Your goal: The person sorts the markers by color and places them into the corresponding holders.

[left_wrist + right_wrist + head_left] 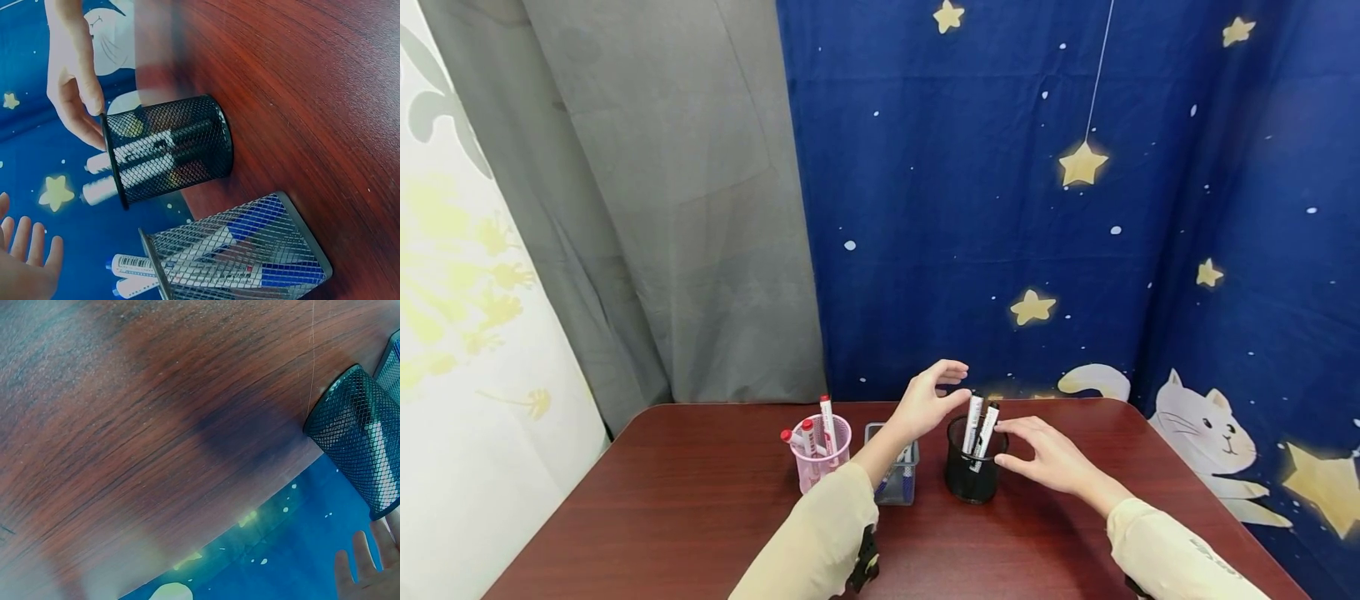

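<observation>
A black mesh pen cup (pixel 972 479) stands upright on the table and holds two white markers (pixel 988 429) with black caps. My right hand (pixel 1048 457) is at its right side, thumb and fingers spread, fingertips right at the rim. In the right wrist view its fingers (pixel 362 556) look straight and apart. My left hand (pixel 927 404) hovers above and left of the cup, fingers loosely extended, nothing in it. Just beneath the left forearm stands a grey mesh pen holder (pixel 300 234) with blue-capped markers (pixel 134 265), partly covered by the arm in the head view.
Left of the forearm, a pink mesh cup (pixel 846 433) holds several red-capped markers (pixel 828 425). All the holders stand in a row towards the back of the dark red wooden table (pixel 700 500). Behind it hang a grey curtain (pixel 700 208) and a blue starry curtain (pixel 955 208).
</observation>
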### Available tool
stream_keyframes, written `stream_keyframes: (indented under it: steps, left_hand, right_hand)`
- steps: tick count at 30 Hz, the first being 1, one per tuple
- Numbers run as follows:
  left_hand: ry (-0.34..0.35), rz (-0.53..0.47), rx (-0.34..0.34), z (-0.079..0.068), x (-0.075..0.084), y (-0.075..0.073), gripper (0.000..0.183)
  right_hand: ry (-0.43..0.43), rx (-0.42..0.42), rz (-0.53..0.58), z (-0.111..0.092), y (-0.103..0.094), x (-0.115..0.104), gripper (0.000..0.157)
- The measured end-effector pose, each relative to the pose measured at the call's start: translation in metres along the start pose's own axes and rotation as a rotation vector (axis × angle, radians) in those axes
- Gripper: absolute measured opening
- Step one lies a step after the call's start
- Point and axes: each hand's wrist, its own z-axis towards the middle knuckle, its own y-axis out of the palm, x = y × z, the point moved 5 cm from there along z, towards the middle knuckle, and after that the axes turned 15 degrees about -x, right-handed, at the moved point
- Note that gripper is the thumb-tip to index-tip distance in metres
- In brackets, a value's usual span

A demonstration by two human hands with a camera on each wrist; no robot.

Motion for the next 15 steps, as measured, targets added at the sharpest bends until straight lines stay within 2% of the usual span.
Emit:
stream_keyframes:
  steps: [5,8,12,15]
  left_hand:
    - [0.024,-0.026,0.008,-0.009,0.007,-0.007,0.032]
    - [0.056,-0.053,0.007,-0.019,0.020,-0.013,0.031]
    - [0.085,-0.095,-0.021,-0.036,0.039,-0.020,0.030]
    - [0.082,-0.106,-0.052,-0.048,0.044,-0.021,0.029]
  right_hand:
    - [0.009,-0.005,-0.007,0.000,0.001,0.000,0.047]
    - [0.011,-0.007,-0.005,0.000,0.001,-0.001,0.047]
    - [0.013,-0.006,-0.001,0.000,0.000,-0.001,0.047]
    - [0.012,-0.001,-0.005,0.000,0.000,-0.001,0.047]
